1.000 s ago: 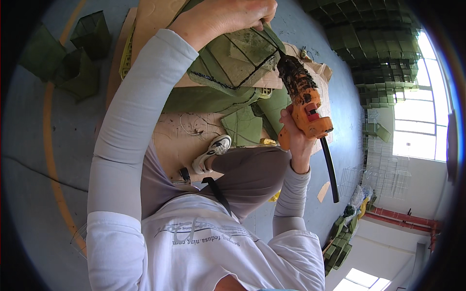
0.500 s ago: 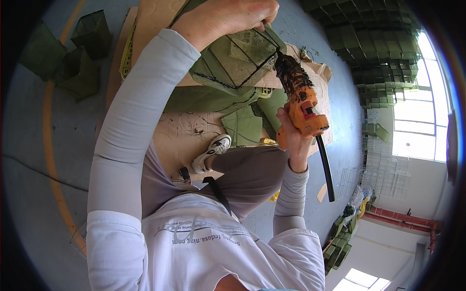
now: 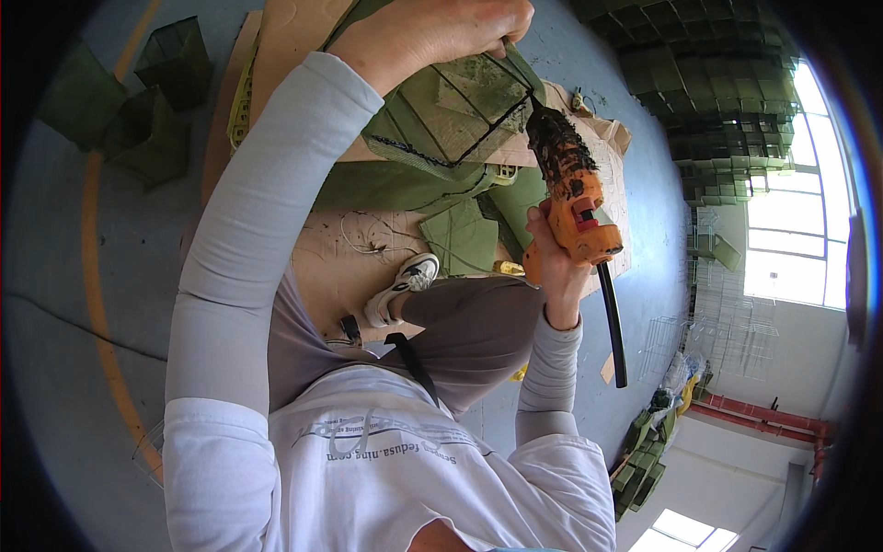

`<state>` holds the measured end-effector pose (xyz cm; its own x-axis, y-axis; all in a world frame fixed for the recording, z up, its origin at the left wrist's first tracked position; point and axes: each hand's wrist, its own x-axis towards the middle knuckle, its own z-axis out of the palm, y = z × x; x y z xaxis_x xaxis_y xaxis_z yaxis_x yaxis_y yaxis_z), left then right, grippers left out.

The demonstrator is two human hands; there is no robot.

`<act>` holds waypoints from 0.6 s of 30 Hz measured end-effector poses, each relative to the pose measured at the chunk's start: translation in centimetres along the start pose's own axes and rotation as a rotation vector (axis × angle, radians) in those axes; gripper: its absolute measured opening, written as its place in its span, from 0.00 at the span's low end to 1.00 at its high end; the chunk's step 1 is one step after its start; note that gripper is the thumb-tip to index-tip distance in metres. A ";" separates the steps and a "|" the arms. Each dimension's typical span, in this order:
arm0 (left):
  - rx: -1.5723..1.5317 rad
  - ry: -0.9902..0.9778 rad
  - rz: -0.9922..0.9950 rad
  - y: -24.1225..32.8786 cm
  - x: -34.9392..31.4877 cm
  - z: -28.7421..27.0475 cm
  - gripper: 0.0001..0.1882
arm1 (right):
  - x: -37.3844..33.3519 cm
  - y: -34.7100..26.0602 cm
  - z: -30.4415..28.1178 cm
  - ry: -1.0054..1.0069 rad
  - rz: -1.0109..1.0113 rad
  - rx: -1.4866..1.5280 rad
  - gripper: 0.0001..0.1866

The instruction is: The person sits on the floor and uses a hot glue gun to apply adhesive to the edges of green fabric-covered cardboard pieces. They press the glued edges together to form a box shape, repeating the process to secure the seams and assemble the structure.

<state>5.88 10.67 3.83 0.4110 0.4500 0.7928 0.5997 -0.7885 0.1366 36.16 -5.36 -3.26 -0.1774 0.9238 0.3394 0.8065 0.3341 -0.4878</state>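
An orange glue gun [image 3: 572, 189], its front crusted with black glue, is gripped in my right hand [image 3: 557, 267]. A black glue stick [image 3: 612, 322] sticks out of its rear. The nozzle is at the far right corner of a green mesh box [image 3: 414, 124], where I cannot tell whether it touches. Lines of black glue run along the box's edges. My left hand [image 3: 451, 29] is closed on the box's far edge, fingers pinched over the mesh; part of the box is hidden behind that hand and arm.
Below the box lie green panels [image 3: 460, 237] and a thin cable [image 3: 368, 247] on brown cardboard [image 3: 317, 267]. Green mesh boxes [image 3: 175, 64] stand on the floor at left; tall stacks of green boxes [image 3: 708, 83] rise at right. A yellow crate [image 3: 241, 106] sits beside the cardboard.
The glue gun's nozzle has shifted slightly right, and its glue stick has swung a little left. My left hand and the mesh box have moved slightly right.
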 end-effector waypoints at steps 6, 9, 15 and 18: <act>-0.019 0.037 0.039 0.1 0.0 0.1 0.06 | 0.1 -0.6 -0.2 -0.007 0.074 0.064 0.14; 0.015 0.027 0.059 0.1 0.0 0.0 0.06 | 0.9 -0.9 0.4 0.069 0.044 0.155 0.10; 0.055 0.039 0.095 0.3 -0.1 -0.1 0.05 | 0.3 -1.8 0.5 0.110 -0.017 0.131 0.11; 0.077 0.041 0.079 0.2 0.0 0.0 0.04 | 0.2 -1.8 0.5 0.124 0.000 0.150 0.11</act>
<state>6.01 10.52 3.81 0.4315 0.3689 0.8233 0.6183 -0.7855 0.0279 34.38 -5.67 -2.72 -0.0986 0.8968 0.4314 0.7116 0.3665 -0.5994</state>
